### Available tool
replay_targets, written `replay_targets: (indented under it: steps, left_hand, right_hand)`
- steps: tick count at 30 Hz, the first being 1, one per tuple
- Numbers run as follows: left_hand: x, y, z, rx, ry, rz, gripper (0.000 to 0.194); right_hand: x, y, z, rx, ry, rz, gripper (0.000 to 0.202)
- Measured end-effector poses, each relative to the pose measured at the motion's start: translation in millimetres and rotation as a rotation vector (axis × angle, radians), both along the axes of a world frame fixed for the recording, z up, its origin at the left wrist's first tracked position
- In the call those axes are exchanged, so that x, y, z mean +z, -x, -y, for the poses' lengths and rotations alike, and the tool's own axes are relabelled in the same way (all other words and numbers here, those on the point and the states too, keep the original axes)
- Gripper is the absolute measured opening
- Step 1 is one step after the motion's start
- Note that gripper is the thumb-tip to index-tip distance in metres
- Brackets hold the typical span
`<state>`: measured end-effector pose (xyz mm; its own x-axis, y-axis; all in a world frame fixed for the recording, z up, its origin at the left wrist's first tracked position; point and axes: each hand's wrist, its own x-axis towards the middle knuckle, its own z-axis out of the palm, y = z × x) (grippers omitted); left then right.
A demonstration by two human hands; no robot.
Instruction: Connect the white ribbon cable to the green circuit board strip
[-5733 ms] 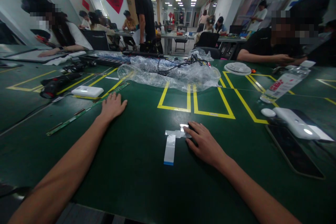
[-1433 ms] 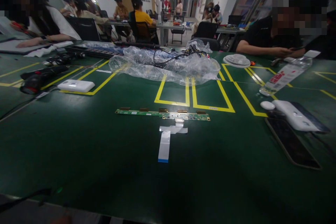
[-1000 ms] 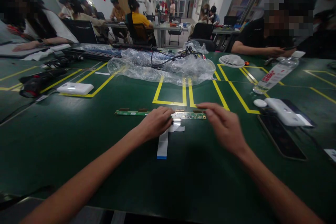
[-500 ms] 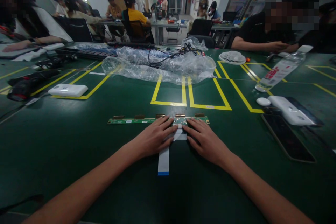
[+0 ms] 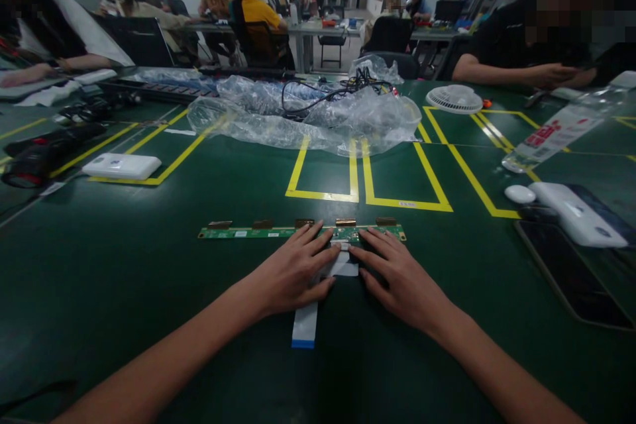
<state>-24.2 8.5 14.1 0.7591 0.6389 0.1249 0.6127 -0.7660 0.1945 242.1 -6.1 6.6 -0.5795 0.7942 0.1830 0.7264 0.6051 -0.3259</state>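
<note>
A long, narrow green circuit board (image 5: pixel 268 233) lies flat on the green table, with several brown tabs along its far edge. From its near side a white flat ribbon cable (image 5: pixel 305 324) folds and runs toward me, ending in a blue tip. My left hand (image 5: pixel 295 268) rests over the cable with its fingers stretched out, fingertips on the board and by the connector. My right hand (image 5: pixel 397 271) lies on the other side, fingers spread, its fingertips on the board and at the connector's right end. Part of the cable is hidden under my left hand.
Beyond the board lies crumpled clear plastic wrap (image 5: pixel 308 112) with black cables on it. A phone (image 5: pixel 571 271), a white power bank (image 5: pixel 579 212) and a tilted bottle (image 5: pixel 551 132) are at the right. A white device (image 5: pixel 122 167) lies left. People sit around the tables.
The view has shifted slightly, so the surrounding things appear displaced. Both hands stay at the cable connector, with the fingers only slightly moved. The board and cable remain beneath them.
</note>
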Motion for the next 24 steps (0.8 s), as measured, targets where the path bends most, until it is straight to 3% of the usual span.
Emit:
replay_targets:
  steps: [13,24]
  left_hand:
    - [1.7,-4.3,-2.6,0.01,0.026,0.03,0.055]
    - [-0.2,-3.4,-3.2,0.013,0.009,0.022,0.054]
  right_hand:
    - [-1.7,13.7,2.2,-0.102,0.006,0.008,0.051]
    - [-2.9,10.0,1.5,-0.094,0.019,-0.056,0.045]
